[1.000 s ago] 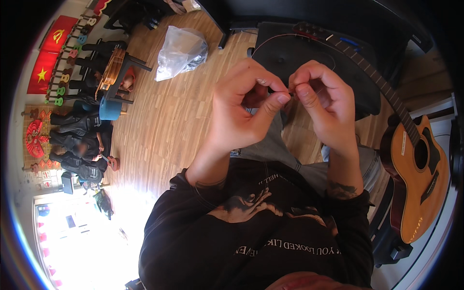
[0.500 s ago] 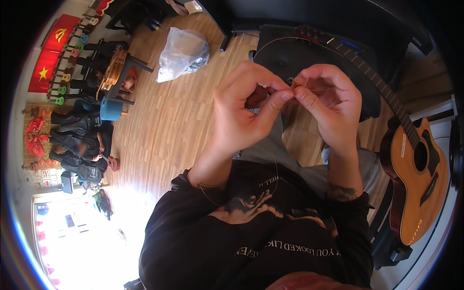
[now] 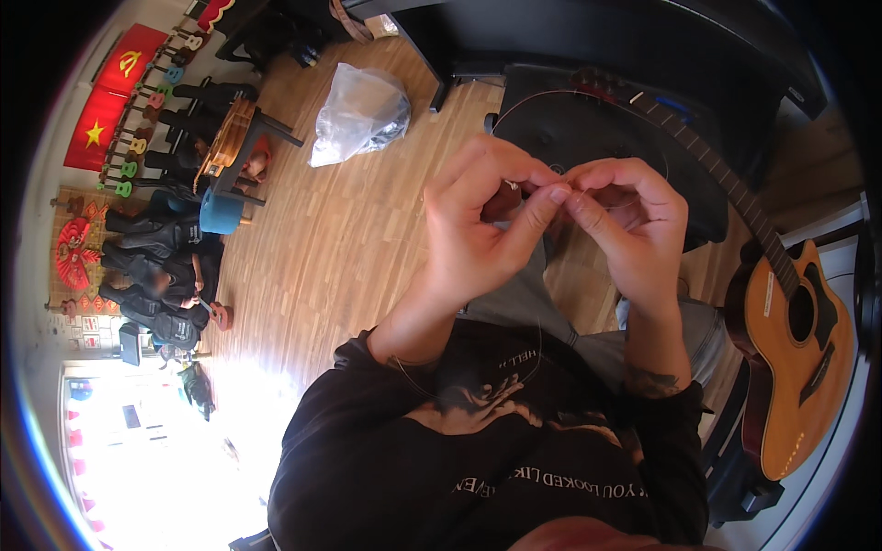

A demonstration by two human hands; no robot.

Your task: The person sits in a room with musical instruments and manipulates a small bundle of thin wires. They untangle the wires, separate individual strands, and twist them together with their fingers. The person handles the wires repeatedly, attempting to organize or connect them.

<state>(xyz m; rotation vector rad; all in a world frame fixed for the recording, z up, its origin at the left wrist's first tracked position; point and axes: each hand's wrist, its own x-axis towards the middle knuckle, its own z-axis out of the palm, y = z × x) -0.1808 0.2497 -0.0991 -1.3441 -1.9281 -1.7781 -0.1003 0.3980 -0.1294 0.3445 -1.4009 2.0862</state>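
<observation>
Both my hands are raised in front of my chest with their fingertips meeting. My left hand [image 3: 482, 225] is closed in a pinch, thumb against index finger, and wears a ring. Opposite it, my right hand [image 3: 634, 239] pinches too, its thumb tip touching the left fingertips. Between them is a thin guitar string [image 3: 608, 206], its held end mostly hidden by the fingers. A thin loop of string hangs over my black shirt. To the right leans an acoustic guitar [image 3: 781, 367], its neck across a black padded seat [image 3: 542, 129]; a reddish strand curves over that seat.
A clear plastic bag [image 3: 360, 115] lies on the wooden floor [image 3: 312, 248]. Farther left are a blue stool [image 3: 220, 213], a guitar on a dark stand, and a seated person [image 3: 175, 285] with a small guitar. A large black cabinet [image 3: 588, 41] stands beyond the seat.
The whole view has shifted slightly, so most things sit a little lower and farther right. My hands stay pinched together; the fingertips have drawn closer and the right fingers curl more.
</observation>
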